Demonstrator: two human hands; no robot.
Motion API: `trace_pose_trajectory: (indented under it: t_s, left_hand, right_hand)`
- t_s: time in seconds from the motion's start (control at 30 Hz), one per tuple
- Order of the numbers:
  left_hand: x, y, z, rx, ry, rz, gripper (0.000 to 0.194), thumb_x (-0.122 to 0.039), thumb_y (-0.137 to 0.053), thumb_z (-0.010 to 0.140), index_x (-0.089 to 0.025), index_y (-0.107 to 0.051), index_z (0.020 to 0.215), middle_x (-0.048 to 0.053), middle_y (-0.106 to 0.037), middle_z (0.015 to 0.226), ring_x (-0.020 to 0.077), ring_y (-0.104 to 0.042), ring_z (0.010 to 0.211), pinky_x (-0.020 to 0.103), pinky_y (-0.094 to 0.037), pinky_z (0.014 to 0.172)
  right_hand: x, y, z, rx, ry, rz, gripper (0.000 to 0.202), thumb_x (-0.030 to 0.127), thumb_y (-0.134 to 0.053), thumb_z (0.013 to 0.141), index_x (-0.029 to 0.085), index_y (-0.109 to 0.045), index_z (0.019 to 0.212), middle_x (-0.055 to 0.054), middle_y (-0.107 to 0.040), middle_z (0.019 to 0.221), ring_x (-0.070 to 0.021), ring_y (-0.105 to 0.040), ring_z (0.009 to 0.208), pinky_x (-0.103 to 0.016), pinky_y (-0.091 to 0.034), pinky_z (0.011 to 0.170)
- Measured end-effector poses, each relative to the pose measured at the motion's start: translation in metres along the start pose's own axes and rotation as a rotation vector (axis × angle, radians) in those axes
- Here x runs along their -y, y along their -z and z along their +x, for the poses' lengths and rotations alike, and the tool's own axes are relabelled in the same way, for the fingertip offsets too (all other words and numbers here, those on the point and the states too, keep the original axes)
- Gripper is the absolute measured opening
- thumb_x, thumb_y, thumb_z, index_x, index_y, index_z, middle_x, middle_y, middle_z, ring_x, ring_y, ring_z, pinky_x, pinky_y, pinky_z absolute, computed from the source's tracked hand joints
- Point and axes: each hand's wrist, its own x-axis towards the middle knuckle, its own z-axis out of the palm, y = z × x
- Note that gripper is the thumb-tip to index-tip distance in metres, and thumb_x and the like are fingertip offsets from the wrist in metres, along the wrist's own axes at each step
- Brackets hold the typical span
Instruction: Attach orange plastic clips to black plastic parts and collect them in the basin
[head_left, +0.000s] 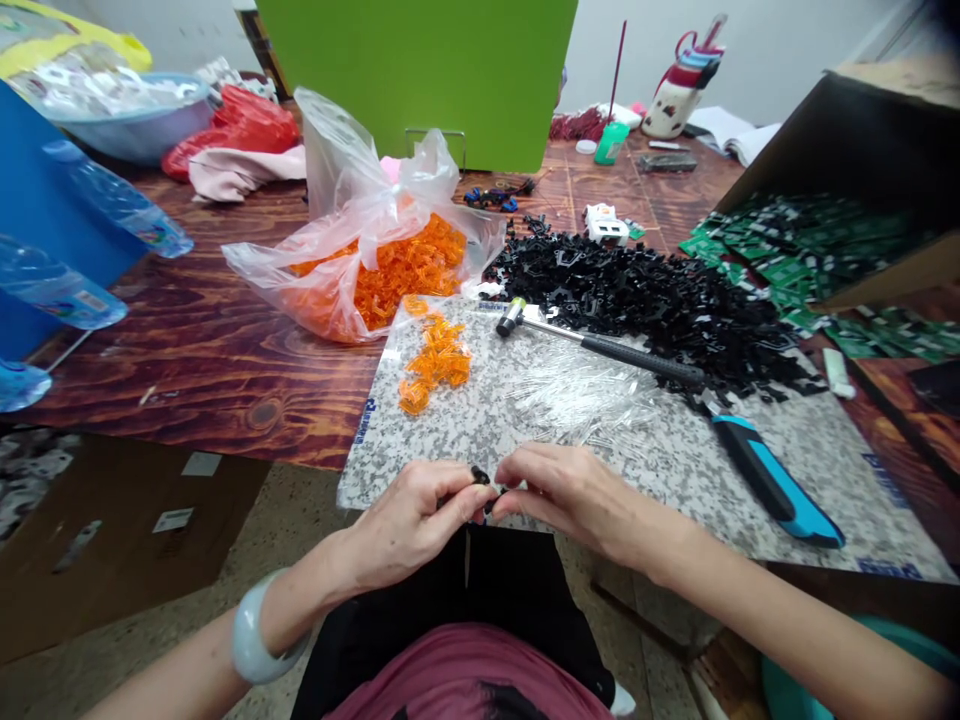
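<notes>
My left hand (431, 505) pinches a small black part (480, 476) at the near edge of the speckled mat (420, 440). Close beside it, my right hand (559, 490) has its fingertips closed on the same small black piece or one touching it; which is hard to tell. Beyond my hands lie orange clear parts (436, 365), a heap of thin clear pins (581, 390) and a hammer (600, 345) with a black grip. A large pile of black parts (637, 295) covers the mat's far right.
A blue-and-black cutter (776, 480) lies right of my right hand. A plastic bag (330, 270) of orange parts stands at the back left. At the right, a cardboard box (885, 100) spills green boards (795, 250). Water bottles (56, 285) are at the left.
</notes>
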Motion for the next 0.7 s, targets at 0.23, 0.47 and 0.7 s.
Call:
trace_pose_trajectory:
  t_s: [0.23, 0.47, 0.7]
  left_hand:
    - [0.012, -0.004, -0.002, 0.016, 0.132, -0.285, 0.039, -0.036, -0.044, 0.091, -0.015, -0.063, 0.064, 0.0, -0.056, 0.057, 0.0118, -0.049, 0.054, 0.021, -0.037, 0.053]
    - [0.011, -0.021, -0.007, -0.152, 0.152, -0.481, 0.034, -0.041, -0.048, 0.089, -0.016, -0.06, 0.07, 0.0, -0.056, 0.06, 0.0121, -0.05, 0.058, 0.022, -0.042, 0.059]
    - [0.005, -0.04, -0.007, -0.297, 0.203, -0.743, 0.024, -0.041, -0.058, 0.084, -0.017, -0.06, 0.082, -0.002, -0.055, 0.064, 0.0108, -0.05, 0.058, 0.022, -0.043, 0.06]
  right_hand:
    - [0.005, -0.014, 0.0, 0.01, -0.202, 0.326, 0.021, 0.029, -0.059, 0.087, 0.016, -0.052, 0.072, 0.005, -0.049, 0.061, -0.0077, -0.043, 0.055, -0.019, -0.033, 0.052]
    - [0.009, -0.023, -0.004, -0.106, -0.283, 0.425, 0.021, 0.028, -0.053, 0.09, 0.016, -0.052, 0.072, 0.004, -0.05, 0.063, -0.0078, -0.042, 0.056, -0.02, -0.032, 0.053]
    - [0.014, -0.024, -0.002, -0.175, -0.285, 0.602, 0.023, 0.03, -0.052, 0.09, 0.016, -0.052, 0.072, 0.002, -0.059, 0.064, -0.0085, -0.052, 0.058, -0.02, -0.038, 0.056]
